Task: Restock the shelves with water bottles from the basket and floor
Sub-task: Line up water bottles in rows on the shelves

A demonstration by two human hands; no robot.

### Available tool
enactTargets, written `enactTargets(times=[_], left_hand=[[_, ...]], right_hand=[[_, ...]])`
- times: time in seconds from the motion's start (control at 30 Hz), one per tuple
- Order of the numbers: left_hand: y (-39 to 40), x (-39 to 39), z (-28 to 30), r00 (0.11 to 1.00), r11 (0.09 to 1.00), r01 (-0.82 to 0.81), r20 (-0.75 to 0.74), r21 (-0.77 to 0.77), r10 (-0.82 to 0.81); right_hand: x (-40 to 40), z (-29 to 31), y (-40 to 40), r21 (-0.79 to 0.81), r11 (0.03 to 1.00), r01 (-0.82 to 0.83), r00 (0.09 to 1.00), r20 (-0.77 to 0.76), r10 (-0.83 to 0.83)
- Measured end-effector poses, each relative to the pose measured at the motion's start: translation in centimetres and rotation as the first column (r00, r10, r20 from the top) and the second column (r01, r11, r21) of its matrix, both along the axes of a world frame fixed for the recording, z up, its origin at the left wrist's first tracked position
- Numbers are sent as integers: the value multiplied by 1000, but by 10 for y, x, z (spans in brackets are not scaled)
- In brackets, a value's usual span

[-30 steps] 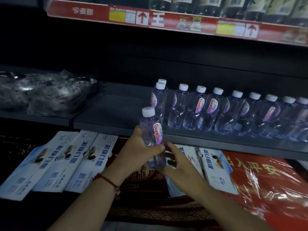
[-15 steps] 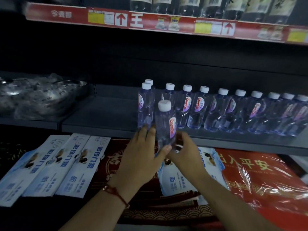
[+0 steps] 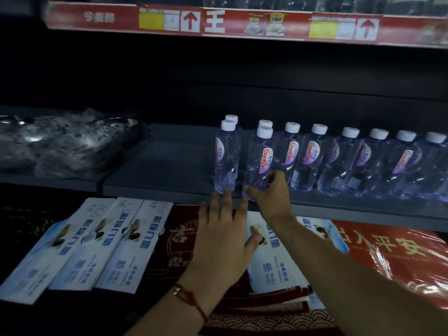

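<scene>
Front bottle [image 3: 259,163]: standing upright near the front edge of the grey shelf [image 3: 169,173], white cap on top, red-lettered label facing the camera; sitting just in front of another bottle whose cap is peeking out behind it.
Right hand [image 3: 271,197]: curling thumb and fingers round the base of the front bottle, gripping it low down.
Left hand [image 3: 223,238]: hovering just below and left of the front bottle, fingers straight and spread apart, holding nothing; fingertips reaching up to the shelf's front edge, under the left bottle [image 3: 225,158].
Left bottle: standing upright just left of the front bottle, a narrow gap between them; one more cap showing behind it.
Bottle row [image 3: 351,163]: running right of the front bottle along the shelf, upright, white-capped, shoulder to shoulder out to the frame's edge.
Grey shelf: carrying all these bottles; lying bare to the left of the front bottle.
Plastic-wrapped bundle [image 3: 60,144]: resting far left of the front bottle on the neighbouring shelf section; contents too dim to tell.
White-and-blue packs [image 3: 97,241]: lying flat on the level below the front bottle, side by side.
Red packet [image 3: 392,258]: lying below and right of the front bottle, shiny wrapper.
Red price strip [image 3: 218,23]: running across above the front bottle, yellow tags and arrows on it.
Red cord [image 3: 191,299]: circling the left wrist.
</scene>
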State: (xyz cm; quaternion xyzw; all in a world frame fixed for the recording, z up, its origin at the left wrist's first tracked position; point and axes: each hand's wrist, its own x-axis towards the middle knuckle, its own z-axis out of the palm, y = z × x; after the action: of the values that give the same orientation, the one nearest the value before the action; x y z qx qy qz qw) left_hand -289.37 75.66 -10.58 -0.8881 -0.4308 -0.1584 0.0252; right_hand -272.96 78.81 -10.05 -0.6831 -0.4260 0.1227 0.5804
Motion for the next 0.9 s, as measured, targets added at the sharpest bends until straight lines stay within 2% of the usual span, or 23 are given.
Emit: enactTargets(times=[0.2, 0.33, 0.43, 0.5, 0.6, 0.77, 0.9], left_hand=[[7, 6, -5, 998, 997, 19, 60, 80, -24], [13, 7, -8, 998, 997, 33, 50, 66, -37], [14, 10, -15, 998, 998, 56, 3, 38, -56], [12, 14, -20, 998, 998, 63, -30, 23, -63], [-2, 26, -21, 993, 994, 105, -60, 23, -103], [-43, 60, -39, 953, 963, 270, -140, -13, -269], [-91, 97, -64, 881, 900, 433, -188, -51, -434]], right_hand=[[0, -10, 26, -11, 999, 45, 999, -5, -45], [0, -7, 29, -29, 999, 28, 1000, 0, -28], [3, -7, 11, -74, 996, -40, 992, 117, 49], [11, -12, -18, -123, 990, -70, 948, 300, 104], [32, -32, -81, -244, 970, -25, 835, 528, 155], [78, -86, -182, -456, 883, 114, 729, 642, 237], [95, -119, -258, -614, 763, 203, 710, 629, 318]])
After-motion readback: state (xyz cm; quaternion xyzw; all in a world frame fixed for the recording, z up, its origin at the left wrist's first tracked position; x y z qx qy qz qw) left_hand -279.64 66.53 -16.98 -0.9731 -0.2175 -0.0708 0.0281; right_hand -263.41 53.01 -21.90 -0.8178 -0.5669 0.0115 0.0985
